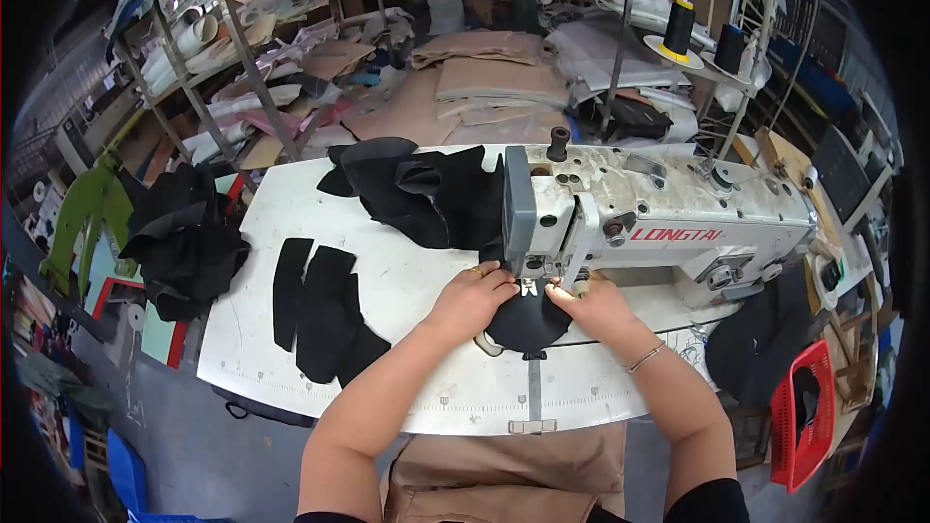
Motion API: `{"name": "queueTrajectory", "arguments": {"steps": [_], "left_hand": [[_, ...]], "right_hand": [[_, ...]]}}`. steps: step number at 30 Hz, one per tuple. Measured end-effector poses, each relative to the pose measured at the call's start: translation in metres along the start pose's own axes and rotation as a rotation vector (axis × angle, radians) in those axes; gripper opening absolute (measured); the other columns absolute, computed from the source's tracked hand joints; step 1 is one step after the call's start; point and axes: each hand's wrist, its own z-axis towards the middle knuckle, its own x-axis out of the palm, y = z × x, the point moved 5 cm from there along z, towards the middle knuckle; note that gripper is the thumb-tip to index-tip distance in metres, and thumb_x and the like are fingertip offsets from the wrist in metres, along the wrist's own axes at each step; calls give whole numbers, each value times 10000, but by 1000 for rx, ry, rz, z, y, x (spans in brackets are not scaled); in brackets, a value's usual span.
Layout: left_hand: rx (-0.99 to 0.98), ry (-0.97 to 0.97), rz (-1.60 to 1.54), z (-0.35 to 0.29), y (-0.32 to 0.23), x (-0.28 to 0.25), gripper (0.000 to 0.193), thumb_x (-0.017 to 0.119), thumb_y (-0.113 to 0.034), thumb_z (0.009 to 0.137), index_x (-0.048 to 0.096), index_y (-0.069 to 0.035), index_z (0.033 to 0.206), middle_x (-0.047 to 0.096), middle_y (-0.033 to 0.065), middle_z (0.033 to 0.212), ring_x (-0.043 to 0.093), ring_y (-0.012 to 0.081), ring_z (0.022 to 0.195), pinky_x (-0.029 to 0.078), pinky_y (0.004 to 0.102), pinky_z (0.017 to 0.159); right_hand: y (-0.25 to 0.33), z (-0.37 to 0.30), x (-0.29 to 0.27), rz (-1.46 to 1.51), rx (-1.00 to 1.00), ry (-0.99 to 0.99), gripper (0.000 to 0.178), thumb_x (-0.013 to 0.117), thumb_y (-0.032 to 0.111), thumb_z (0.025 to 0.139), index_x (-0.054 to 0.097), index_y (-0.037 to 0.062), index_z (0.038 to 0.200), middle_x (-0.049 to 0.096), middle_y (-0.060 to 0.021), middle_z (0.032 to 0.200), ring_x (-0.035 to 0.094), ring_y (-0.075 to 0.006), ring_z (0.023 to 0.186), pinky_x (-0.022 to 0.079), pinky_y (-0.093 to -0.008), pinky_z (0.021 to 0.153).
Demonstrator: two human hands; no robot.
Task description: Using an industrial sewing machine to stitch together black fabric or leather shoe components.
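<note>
A rounded black fabric piece (529, 325) lies under the presser foot of a white sewing machine (678, 223), its curved edge toward me. To the left of the needle, my left hand (473, 302) is closed on the fabric's side, fingers bent and pressed together. My right hand (603, 312) grips the right side, thumb pointing in toward the foot; its other fingers are partly hidden by the machine. More black fabric (426, 189) is heaped behind and left of the machine head. Flat cut black pieces (329, 315) lie on the table's left part.
The white sewing table (465, 407) has a ruler scale along its front edge. A black fabric bundle (184, 242) hangs beside a green stand (82, 208) at left. A red basket (802, 416) stands at right. Thread cones (680, 29) sit above the machine; loaded shelves are behind.
</note>
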Motion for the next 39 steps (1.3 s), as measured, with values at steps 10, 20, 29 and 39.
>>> {"name": "queueTrajectory", "arguments": {"steps": [10,20,29,39], "left_hand": [[-3,6,29,-1,0,3,246,554,-95,780,645,-116,1007,625,17,1108,571,259,1113,486,340,911],[-244,-18,-453,-6,33,-24,391,638,1,664,663,-83,1045,619,74,1169,554,286,1122,462,369,953],[-119,-8,-200,-2,-8,-43,298,683,-58,654,687,-82,951,663,59,1028,570,275,1004,485,361,872],[-165,53,-165,-26,-44,-35,416,651,-37,681,607,-42,1095,601,100,1184,565,281,1091,459,375,944]], "right_hand": [[-5,-4,6,135,98,-23,312,600,115,770,646,210,1064,550,-74,709,584,-252,706,493,-355,622],[-69,-15,12,-36,529,-179,300,552,156,851,598,47,1126,624,-186,1006,591,-377,959,475,-476,827],[-63,76,0,138,674,204,337,557,180,864,564,35,1169,571,-207,1171,529,-386,1093,408,-488,945],[-37,43,-12,390,713,453,340,577,168,839,578,28,1149,573,-201,1175,514,-381,1127,389,-475,979]]}}
